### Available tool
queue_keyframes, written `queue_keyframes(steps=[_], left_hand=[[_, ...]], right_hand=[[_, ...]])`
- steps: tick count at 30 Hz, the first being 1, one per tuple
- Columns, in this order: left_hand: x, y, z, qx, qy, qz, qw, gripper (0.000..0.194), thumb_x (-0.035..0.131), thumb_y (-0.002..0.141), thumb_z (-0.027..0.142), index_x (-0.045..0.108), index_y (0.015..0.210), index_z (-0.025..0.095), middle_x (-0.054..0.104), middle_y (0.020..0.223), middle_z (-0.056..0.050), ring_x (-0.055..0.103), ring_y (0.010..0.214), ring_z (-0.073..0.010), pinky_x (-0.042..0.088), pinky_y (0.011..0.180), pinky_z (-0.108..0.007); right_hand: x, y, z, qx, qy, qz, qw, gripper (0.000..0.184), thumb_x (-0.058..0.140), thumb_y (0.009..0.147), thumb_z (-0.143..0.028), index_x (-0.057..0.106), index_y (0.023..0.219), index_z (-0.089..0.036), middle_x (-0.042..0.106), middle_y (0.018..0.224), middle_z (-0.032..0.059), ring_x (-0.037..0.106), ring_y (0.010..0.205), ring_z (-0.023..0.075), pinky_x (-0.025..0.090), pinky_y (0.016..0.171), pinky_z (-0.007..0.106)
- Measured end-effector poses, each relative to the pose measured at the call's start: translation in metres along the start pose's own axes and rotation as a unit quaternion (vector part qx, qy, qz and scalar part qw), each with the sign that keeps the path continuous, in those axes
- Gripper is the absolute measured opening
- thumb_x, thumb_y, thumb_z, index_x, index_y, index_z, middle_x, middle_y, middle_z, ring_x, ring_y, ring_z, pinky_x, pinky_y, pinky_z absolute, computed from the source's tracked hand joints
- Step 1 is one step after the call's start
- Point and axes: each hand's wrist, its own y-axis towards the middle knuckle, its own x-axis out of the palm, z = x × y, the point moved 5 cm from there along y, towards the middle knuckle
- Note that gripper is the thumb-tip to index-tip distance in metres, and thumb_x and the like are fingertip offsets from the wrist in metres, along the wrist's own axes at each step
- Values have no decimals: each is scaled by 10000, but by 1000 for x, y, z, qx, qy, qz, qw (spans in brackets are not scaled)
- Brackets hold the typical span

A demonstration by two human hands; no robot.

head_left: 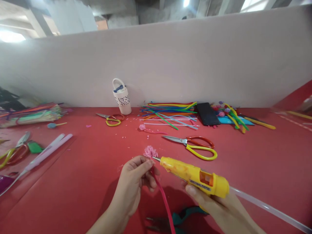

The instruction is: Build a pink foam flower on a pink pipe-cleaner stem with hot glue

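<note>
Between the thumb and fingers of my left hand (136, 180) is a small pink paper flower (150, 152), pinched just below its petals. A long dark-pink strip (163, 198) hangs from it, running down past the front of the view. My right hand (209, 203) is wrapped round the grip of a yellow hot glue gun (192, 172), whose metal nozzle touches or nearly touches the flower's base. From the gun's back end sticks a clear glue stick (270, 209). Under my hands lie teal-handled pliers (186, 214), partly hidden by the right hand.
Scissors with red and yellow handles (188, 143) lie ahead, another pair (110, 119) farther back. Colourful strips (168, 113), a black phone (207, 113) and a white cup (122, 99) line the grey partition (156, 65). At left are more scissors (17, 149) and pale sticks (50, 151).
</note>
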Motion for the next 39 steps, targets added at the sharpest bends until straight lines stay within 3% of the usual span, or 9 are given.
queue_keyframes(steps=[4, 12, 18, 29, 34, 39], left_hand=[[2, 0, -1, -8, -8, -4, 1000, 167, 610, 758, 180, 534, 617, 136, 648, 537, 4, 498, 314, -42, 399, 313, -125], [4, -3, -1, -19, -17, -8, 1000, 172, 615, 762, 186, 545, 614, 135, 651, 538, 2, 504, 315, -39, 383, 309, -113], [4, -3, -1, -11, -11, -6, 1000, 167, 620, 754, 192, 550, 613, 135, 646, 528, 4, 508, 315, -44, 398, 313, -122], [3, -4, 7, 36, 21, 37, 998, 193, 658, 708, 202, 511, 593, 151, 609, 462, 37, 503, 282, -60, 385, 282, -130], [3, -4, 5, 22, 9, 18, 1000, 187, 646, 717, 198, 507, 602, 152, 624, 475, 23, 516, 288, -65, 385, 290, -130], [4, -4, 3, 13, 1, 11, 1000, 191, 641, 722, 187, 511, 589, 146, 616, 463, 26, 521, 290, -61, 390, 301, -124]], right_hand=[[0, 0, -2, -10, -31, 10, 999, 231, 556, 746, -424, 626, 698, -209, 631, 628, -2, 579, 578, 165, 472, 476, 210], [2, 3, 0, -23, -14, -16, 999, 239, 549, 759, -405, 680, 801, -209, 672, 708, 12, 614, 652, 187, 514, 593, 225], [0, 3, 1, -26, -35, -7, 999, 252, 567, 759, -412, 687, 835, -203, 672, 693, 10, 615, 633, 183, 513, 558, 212], [-6, 3, 12, -44, -64, -42, 996, 305, 548, 804, -428, 679, 1007, -242, 723, 840, 43, 675, 748, 224, 563, 663, 249], [-6, 0, 12, -44, -59, 2, 997, 297, 588, 751, -453, 691, 940, -248, 729, 858, 43, 681, 783, 247, 567, 697, 276], [-12, -8, 26, -21, -116, 103, 988, 373, 654, 657, -521, 669, 914, -250, 700, 949, 65, 639, 916, 309, 554, 755, 367]])
